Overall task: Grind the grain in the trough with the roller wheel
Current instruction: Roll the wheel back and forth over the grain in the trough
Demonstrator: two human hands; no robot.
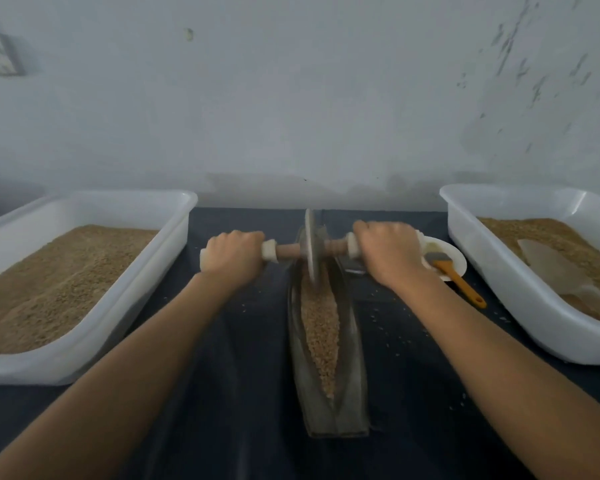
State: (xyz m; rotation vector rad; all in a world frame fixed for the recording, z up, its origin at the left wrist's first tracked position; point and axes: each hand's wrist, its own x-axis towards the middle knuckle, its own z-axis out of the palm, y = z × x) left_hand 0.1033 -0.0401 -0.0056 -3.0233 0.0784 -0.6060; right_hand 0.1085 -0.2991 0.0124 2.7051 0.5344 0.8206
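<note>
A long, boat-shaped metal trough (pixel 352 386) lies lengthwise on the dark table, running away from me. Tan grain (pixel 321 327) fills its groove. The metal roller wheel (pixel 310 245) stands on edge in the groove near the trough's far end, on a wooden axle with white padded handles. My left hand (pixel 234 256) grips the left handle. My right hand (pixel 388 252) grips the right handle. Both arms are stretched forward.
A white bin (pixel 174 220) of grain stands at the left. Another white bin (pixel 499 282) at the right holds grain and a clear scoop (pixel 555 268). A small white plate (pixel 459 263) with an orange-handled brush (pixel 454 271) sits beside my right hand. Loose grains dot the table.
</note>
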